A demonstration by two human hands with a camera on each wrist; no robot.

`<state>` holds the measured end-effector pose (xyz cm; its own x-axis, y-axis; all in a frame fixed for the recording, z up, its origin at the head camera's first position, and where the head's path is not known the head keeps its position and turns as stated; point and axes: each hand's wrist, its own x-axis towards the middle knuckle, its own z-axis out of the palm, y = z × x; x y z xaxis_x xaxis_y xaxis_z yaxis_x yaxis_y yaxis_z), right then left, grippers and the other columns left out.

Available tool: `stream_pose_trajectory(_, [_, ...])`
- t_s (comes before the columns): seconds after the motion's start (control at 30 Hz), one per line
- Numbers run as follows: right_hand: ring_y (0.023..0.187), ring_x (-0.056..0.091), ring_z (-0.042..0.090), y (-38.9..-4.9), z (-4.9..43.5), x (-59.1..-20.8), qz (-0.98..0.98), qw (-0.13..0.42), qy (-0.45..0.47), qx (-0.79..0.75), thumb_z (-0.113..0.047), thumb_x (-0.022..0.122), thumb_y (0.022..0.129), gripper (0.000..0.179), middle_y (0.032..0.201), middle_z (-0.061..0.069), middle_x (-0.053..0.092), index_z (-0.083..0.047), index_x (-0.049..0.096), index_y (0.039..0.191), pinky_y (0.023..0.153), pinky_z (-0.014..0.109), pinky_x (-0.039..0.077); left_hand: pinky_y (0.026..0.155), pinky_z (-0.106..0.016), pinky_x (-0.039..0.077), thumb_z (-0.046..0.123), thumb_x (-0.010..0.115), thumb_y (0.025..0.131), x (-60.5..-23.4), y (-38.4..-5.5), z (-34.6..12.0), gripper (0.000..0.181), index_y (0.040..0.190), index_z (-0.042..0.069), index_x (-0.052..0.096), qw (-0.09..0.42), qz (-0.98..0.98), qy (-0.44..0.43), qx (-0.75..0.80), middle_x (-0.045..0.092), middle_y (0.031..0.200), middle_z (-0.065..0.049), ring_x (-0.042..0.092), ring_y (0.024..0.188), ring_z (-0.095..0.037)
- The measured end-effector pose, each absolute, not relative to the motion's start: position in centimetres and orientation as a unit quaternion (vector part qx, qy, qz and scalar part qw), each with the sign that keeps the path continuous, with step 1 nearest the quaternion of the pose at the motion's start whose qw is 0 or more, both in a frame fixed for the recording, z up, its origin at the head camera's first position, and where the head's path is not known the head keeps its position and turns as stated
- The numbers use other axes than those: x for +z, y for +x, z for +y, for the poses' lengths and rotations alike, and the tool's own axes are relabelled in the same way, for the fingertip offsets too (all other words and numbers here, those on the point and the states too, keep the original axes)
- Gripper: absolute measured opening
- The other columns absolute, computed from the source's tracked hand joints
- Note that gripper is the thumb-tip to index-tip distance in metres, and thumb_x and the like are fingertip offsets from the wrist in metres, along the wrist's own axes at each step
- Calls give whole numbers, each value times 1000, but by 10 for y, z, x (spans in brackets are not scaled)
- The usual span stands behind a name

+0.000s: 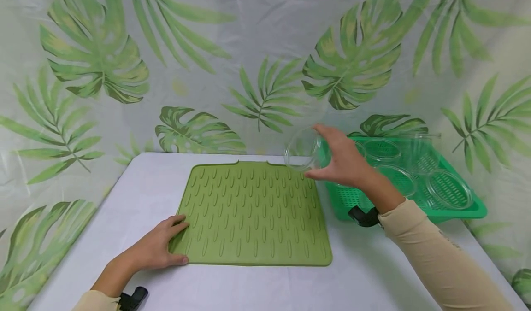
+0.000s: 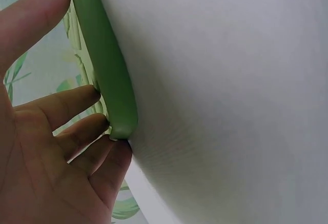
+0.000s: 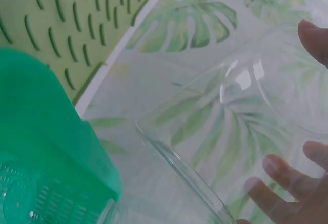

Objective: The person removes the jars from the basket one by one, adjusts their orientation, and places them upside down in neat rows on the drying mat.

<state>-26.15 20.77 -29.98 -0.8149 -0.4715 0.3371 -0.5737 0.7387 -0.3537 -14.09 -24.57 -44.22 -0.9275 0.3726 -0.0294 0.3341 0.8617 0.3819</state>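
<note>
By the far right corner of the ridged mat point(image 1: 253, 219), the right hand point(image 1: 347, 160) clamped a transparent cup point(image 1: 300, 153); the left hand point(image 1: 155, 245) touched the mat's left edge, fingers apart. A gentle grip probably suited, clear of the green basket point(image 1: 338, 206) right of the mat.

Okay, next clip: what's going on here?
A person's right hand grips a clear cup, holding it sideways near the far right corner of a green mat. Their left hand rests at the mat's near left corner. The mat lies flat on a white table, with nothing standing on it. More clear cups sit in the green basket to the right.
</note>
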Motion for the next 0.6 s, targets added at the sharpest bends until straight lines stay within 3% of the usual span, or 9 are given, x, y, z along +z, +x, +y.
stream_pose_trajectory(0.3, [147,29,43,-261,193,-309,-924,98,299,217,-44,89,69,111,160,15,34,-14,28,157,110,75,23,106,-59,43,45,85,72,-442,-140,-244,89,140,-4,52,56,962,182,194,42,150,-25,42,137,-48])
stream_pose_trajectory(0.47, [148,31,40,-262,185,-314,-916,97,319,222,-45,90,68,112,160,13,34,-14,28,157,110,73,26,107,-60,42,41,86,73,-439,-141,-244,89,140,-5,51,63,959,179,208,40,151,-27,39,139,-50])
stream_pose_trajectory(0.6, [148,31,39,-261,180,-315,-914,93,329,220,-46,89,68,113,160,13,34,-15,27,157,109,74,27,107,-62,42,36,82,79,-430,-145,-241,81,140,-7,50,44,961,174,210,42,149,-29,41,137,-51])
